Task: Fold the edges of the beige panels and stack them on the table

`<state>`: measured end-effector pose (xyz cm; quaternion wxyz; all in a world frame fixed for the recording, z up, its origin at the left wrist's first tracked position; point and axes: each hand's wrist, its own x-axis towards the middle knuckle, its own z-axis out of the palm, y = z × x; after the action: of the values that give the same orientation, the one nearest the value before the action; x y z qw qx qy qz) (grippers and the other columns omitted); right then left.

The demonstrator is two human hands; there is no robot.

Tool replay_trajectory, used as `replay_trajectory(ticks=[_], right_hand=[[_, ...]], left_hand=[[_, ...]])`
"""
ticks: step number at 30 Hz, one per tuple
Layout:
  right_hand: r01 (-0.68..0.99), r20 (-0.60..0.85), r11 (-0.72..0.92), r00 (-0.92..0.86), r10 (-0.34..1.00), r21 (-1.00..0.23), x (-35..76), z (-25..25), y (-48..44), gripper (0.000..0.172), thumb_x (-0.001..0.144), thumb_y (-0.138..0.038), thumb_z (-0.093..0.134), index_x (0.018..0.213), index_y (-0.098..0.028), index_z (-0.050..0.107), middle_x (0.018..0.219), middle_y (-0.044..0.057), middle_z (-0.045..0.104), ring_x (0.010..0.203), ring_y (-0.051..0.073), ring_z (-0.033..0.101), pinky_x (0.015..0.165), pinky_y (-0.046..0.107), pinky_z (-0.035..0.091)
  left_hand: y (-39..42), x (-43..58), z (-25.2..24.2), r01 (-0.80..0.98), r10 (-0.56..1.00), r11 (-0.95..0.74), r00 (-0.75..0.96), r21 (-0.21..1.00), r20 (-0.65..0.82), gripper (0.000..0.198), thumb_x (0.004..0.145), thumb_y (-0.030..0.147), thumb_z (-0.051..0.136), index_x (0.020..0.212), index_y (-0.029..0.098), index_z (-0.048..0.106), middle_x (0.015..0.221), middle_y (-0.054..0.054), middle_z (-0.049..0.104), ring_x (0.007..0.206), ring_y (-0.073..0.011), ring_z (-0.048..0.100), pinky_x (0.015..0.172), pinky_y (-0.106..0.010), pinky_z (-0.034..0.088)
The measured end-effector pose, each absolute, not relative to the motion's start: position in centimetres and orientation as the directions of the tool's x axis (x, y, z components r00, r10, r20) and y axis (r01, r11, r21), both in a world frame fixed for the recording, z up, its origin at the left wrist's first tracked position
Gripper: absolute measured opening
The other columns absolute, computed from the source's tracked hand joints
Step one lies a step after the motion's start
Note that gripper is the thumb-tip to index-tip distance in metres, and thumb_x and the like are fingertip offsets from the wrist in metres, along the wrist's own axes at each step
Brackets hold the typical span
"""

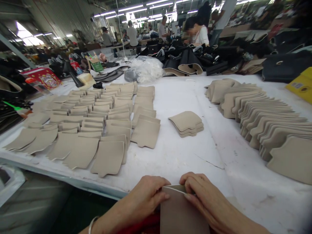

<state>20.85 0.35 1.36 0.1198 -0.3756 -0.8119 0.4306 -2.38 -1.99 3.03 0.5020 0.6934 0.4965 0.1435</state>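
Note:
Between my two hands, at the table's near edge, is a beige leather piece (181, 211) with a pale top edge. My left hand (152, 193) pinches its upper left corner between thumb and fingers. At the upper right corner, my right hand (201, 195) grips it with curled fingers. The top edge looks doubled, with a second layer behind the front one. The piece's lower part runs out of view. Farther out on the white table lies a small stack of beige pieces (186, 122), apart from both hands.
Overlapping rows of beige pieces (109, 157) cover the left of the table (170, 159). A long fanned row of similar pieces (270, 122) lies on the right. Behind are a clear plastic bag (148, 68), dark bag parts (175, 61) and a yellow box (301, 85). Several people work in the background.

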Motion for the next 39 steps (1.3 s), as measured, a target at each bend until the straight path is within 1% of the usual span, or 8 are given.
replay_trajectory(ticks=[2,8,15,22,27,31,35,39], right_hand=[[0.522,-0.126,0.383,-0.701,0.702,-0.762,20.4,1.7,0.8,0.014,0.098,-0.017,0.037,0.087,-0.023,0.044,0.097,0.005,0.054,0.09,0.026,0.046,0.078,0.042,0.04],[0.569,-0.095,0.468,-0.697,0.71,-0.676,20.1,2.8,2.5,0.012,0.098,-0.015,0.04,0.093,-0.022,0.048,0.093,0.004,0.055,0.088,0.026,0.046,0.076,0.042,0.038],[0.539,-0.248,0.293,-0.717,0.651,-0.79,21.0,0.1,0.4,0.016,0.103,-0.025,0.035,0.098,-0.024,0.05,0.096,0.003,0.053,0.089,0.023,0.049,0.079,0.04,0.04],[0.561,-0.275,0.284,-0.71,0.649,-0.778,21.0,-0.5,-0.5,0.019,0.104,-0.027,0.032,0.093,-0.023,0.047,0.092,0.003,0.053,0.085,0.022,0.05,0.077,0.038,0.04],[0.528,-0.204,0.34,-0.725,0.658,-0.778,21.3,-0.5,-1.0,0.017,0.103,-0.025,0.033,0.091,-0.023,0.045,0.091,0.002,0.053,0.084,0.022,0.049,0.076,0.037,0.04],[0.534,-0.168,0.369,-0.712,0.682,-0.761,21.2,-0.9,-1.2,0.016,0.102,-0.022,0.034,0.089,-0.023,0.045,0.089,0.002,0.053,0.082,0.023,0.048,0.074,0.037,0.04],[0.517,-0.151,0.365,-0.711,0.687,-0.774,21.4,-0.5,-1.0,0.015,0.099,-0.02,0.04,0.085,-0.022,0.045,0.088,0.003,0.053,0.083,0.023,0.048,0.074,0.037,0.04],[0.509,-0.189,0.272,-0.68,0.708,-0.816,22.6,0.2,-0.8,0.007,0.095,-0.017,0.051,0.09,-0.022,0.05,0.093,0.002,0.053,0.087,0.021,0.05,0.076,0.035,0.042]], left_hand=[[-2.0,-2.1,2.5,0.539,0.851,0.006,0.44,0.842,-0.288,0.017,0.089,0.017,0.049,0.086,0.018,0.065,0.08,0.002,0.061,0.076,-0.0126,0.053,0.067,-0.021,0.033],[0.3,-2.6,2.8,0.38,0.787,0.169,0.503,0.909,-0.357,0.013,0.082,0.02,0.052,0.073,0.015,0.06,0.061,0.005,0.047,0.059,-0.0098,0.044,0.055,-0.019,0.032],[-0.7,-2.8,1.1,0.399,0.603,0.354,0.594,0.846,-0.533,0.011,0.076,0.022,0.05,0.067,0.017,0.053,0.055,0.004,0.047,0.053,-0.0107,0.042,0.049,-0.021,0.03],[-1.7,-2.3,0.4,0.475,0.661,0.217,0.571,0.853,-0.487,0.017,0.083,0.025,0.05,0.069,0.017,0.055,0.062,0.005,0.041,0.063,-0.0107,0.039,0.056,-0.021,0.03],[-1.8,-1.6,1.2,0.547,0.71,0.033,0.576,0.837,-0.404,0.021,0.082,0.019,0.048,0.061,0.017,0.044,0.059,0.005,0.039,0.061,-0.0103,0.042,0.06,-0.023,0.03],[-2.1,-0.5,1.4,0.576,0.757,-0.015,0.541,0.817,-0.368,0.028,0.086,0.021,0.048,0.059,0.018,0.04,0.06,0.004,0.043,0.062,-0.0114,0.046,0.061,-0.023,0.032],[-2.3,0.4,1.4,0.588,0.773,-0.075,0.545,0.806,-0.325,0.024,0.088,0.019,0.047,0.063,0.018,0.048,0.07,0.002,0.058,0.071,-0.0131,0.053,0.067,-0.023,0.035],[-2.2,0.5,1.5,0.568,0.748,-0.105,0.586,0.817,-0.311,0.023,0.089,0.013,0.044,0.075,0.02,0.061,0.078,0.002,0.065,0.079,-0.0141,0.058,0.072,-0.022,0.037]])
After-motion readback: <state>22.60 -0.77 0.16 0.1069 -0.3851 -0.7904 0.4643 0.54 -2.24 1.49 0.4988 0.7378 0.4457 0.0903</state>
